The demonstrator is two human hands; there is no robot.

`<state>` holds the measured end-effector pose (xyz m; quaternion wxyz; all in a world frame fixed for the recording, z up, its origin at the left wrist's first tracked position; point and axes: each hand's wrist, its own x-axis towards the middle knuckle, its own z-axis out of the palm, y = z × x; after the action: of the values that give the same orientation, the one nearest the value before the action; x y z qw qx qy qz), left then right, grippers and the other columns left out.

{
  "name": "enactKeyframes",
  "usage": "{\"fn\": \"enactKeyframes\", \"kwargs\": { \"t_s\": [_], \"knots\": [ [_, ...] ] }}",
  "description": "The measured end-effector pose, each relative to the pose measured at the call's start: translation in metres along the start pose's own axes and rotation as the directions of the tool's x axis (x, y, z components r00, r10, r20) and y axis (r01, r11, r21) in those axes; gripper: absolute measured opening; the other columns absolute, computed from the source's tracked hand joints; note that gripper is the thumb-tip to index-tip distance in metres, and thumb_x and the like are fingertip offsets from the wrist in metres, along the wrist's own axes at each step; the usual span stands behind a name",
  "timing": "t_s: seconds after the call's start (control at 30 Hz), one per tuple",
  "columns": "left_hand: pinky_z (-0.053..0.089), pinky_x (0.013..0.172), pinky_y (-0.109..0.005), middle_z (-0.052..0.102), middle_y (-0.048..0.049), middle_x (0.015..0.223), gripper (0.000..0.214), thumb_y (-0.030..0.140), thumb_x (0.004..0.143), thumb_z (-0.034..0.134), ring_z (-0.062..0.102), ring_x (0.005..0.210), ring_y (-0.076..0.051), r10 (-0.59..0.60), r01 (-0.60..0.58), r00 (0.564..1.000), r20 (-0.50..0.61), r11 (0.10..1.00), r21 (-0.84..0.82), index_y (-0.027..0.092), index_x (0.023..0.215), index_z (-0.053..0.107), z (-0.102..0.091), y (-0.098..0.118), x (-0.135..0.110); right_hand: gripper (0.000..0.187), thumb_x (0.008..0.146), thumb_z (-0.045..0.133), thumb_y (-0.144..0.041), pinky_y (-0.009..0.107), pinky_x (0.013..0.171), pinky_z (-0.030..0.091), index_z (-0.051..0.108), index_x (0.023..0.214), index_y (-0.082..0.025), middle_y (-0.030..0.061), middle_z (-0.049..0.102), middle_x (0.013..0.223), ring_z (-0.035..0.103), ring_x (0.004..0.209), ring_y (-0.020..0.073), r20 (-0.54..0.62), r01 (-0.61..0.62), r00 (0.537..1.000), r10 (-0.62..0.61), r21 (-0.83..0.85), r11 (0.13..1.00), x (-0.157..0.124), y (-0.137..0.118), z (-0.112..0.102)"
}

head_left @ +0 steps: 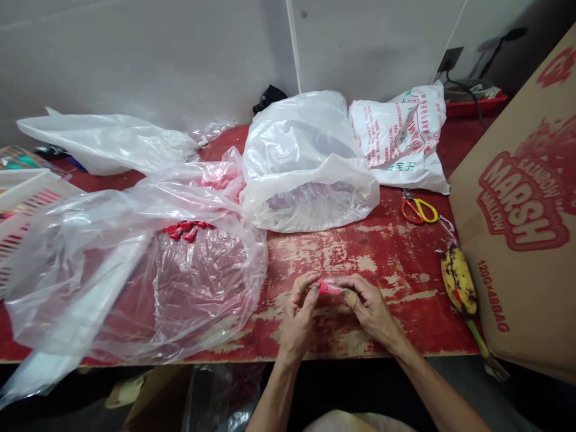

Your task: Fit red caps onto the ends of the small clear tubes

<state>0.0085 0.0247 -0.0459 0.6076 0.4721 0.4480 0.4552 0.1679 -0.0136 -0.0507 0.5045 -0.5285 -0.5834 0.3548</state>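
Note:
Between my two hands, above the front of the worn red table [396, 324], is a small pink tube-shaped piece [330, 288]; its exact kind I cannot make out. My left hand [300, 306] pinches its left end with thumb and fingertips. At the other end, the fingers of my right hand [366, 306] close on it. To the left lies a large clear plastic bag [216, 300] with several small red pieces [184, 230] at its mouth. Beyond my hands sits a whitish plastic bag [306, 144] with pale purplish contents, blurred through the film.
Scissors [418, 210] with red and yellow handles lie at the right, near a spotted banana [458, 282] and a tall cardboard box [517, 240]. A printed white sack [400, 138] rests against the wall. A white basket [31, 222] stands far left.

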Motion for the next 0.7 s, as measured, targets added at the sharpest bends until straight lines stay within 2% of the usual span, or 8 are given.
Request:
{"fn": "enactKeyframes", "kwargs": {
  "t_s": [0.07,0.17,0.27,0.4,0.5,0.57,0.6,0.7],
  "knots": [
    [0.047,0.070,-0.026,0.066,-0.0046,0.090,0.033,0.044,0.083,0.055,0.059,0.076,-0.016,-0.046,0.046,0.999,-0.001,0.999,0.026,0.021,0.104,0.066,0.000,0.006,-0.001,0.018,0.092,0.047,-0.027,0.029,0.082,0.046,0.060,0.102,-0.022,0.0048,0.062,0.100,0.058,0.095,0.0181,-0.003,0.020,1.000,-0.020,-0.014,1.000,-0.001,-0.001,0.001],
    [0.045,0.064,-0.023,0.061,0.0006,0.069,0.025,0.040,0.081,0.061,0.053,0.061,-0.012,-0.042,0.040,0.999,0.021,0.995,0.089,0.019,0.092,0.068,0.000,0.013,-0.002,0.017,0.092,0.047,-0.025,0.030,0.082,0.045,0.059,0.103,-0.022,0.0054,0.060,0.100,0.057,0.094,0.0181,0.009,0.050,0.999,-0.050,-0.045,0.998,-0.002,-0.004,0.001],
    [0.045,0.068,-0.023,0.065,-0.0003,0.076,0.019,0.034,0.080,0.063,0.056,0.067,-0.012,-0.014,0.008,0.998,0.056,0.995,0.096,0.020,0.091,0.069,-0.003,0.014,-0.003,0.017,0.092,0.046,-0.024,0.030,0.083,0.045,0.058,0.105,-0.023,0.0052,0.059,0.102,0.057,0.096,0.0179,0.023,0.065,0.998,-0.065,-0.032,0.997,0.000,-0.007,0.000],
    [0.046,0.082,-0.027,0.068,-0.0051,0.093,0.020,0.029,0.080,0.063,0.061,0.088,-0.018,0.037,-0.048,0.994,0.102,0.992,0.113,0.021,0.097,0.070,-0.008,0.011,-0.003,0.016,0.092,0.047,-0.023,0.030,0.082,0.046,0.059,0.102,-0.023,0.0047,0.061,0.098,0.058,0.095,0.0185,0.025,0.042,0.999,-0.042,-0.011,0.999,0.001,-0.008,-0.002],
    [0.046,0.088,-0.031,0.068,-0.0071,0.106,0.028,0.026,0.077,0.066,0.061,0.097,-0.021,0.006,-0.008,0.991,0.133,1.000,0.013,0.022,0.105,0.067,-0.007,0.012,-0.003,0.016,0.092,0.048,-0.026,0.032,0.082,0.047,0.059,0.103,-0.023,0.0059,0.060,0.099,0.058,0.095,0.0195,0.020,0.032,0.999,-0.032,-0.017,0.999,0.001,-0.007,-0.003],
    [0.047,0.087,-0.031,0.065,-0.0077,0.114,0.033,0.028,0.078,0.065,0.060,0.099,-0.021,-0.004,0.005,0.994,0.109,1.000,-0.009,0.023,0.110,0.065,-0.005,0.015,-0.004,0.017,0.092,0.048,-0.027,0.033,0.084,0.047,0.059,0.104,-0.023,0.0062,0.060,0.101,0.057,0.096,0.0196,0.022,0.030,0.999,-0.030,-0.016,0.999,0.000,-0.006,-0.003],
    [0.048,0.083,-0.029,0.066,-0.0076,0.111,0.031,0.030,0.079,0.064,0.061,0.095,-0.020,0.001,-0.002,0.996,0.084,1.000,0.014,0.023,0.109,0.065,-0.004,0.017,-0.004,0.017,0.092,0.048,-0.027,0.033,0.084,0.047,0.059,0.104,-0.023,0.0062,0.060,0.101,0.057,0.096,0.0197,0.024,0.036,0.999,-0.035,-0.017,0.999,0.000,-0.006,-0.002],
    [0.048,0.066,-0.024,0.069,-0.0040,0.080,0.023,0.034,0.082,0.061,0.059,0.068,-0.014,0.019,-0.023,0.999,0.038,0.992,0.121,0.019,0.096,0.069,-0.004,0.019,-0.006,0.016,0.092,0.049,-0.027,0.033,0.084,0.047,0.058,0.103,-0.023,0.0062,0.058,0.100,0.057,0.096,0.0196,0.033,0.064,0.997,-0.063,-0.028,0.998,-0.001,-0.007,-0.002]
  ]
}}
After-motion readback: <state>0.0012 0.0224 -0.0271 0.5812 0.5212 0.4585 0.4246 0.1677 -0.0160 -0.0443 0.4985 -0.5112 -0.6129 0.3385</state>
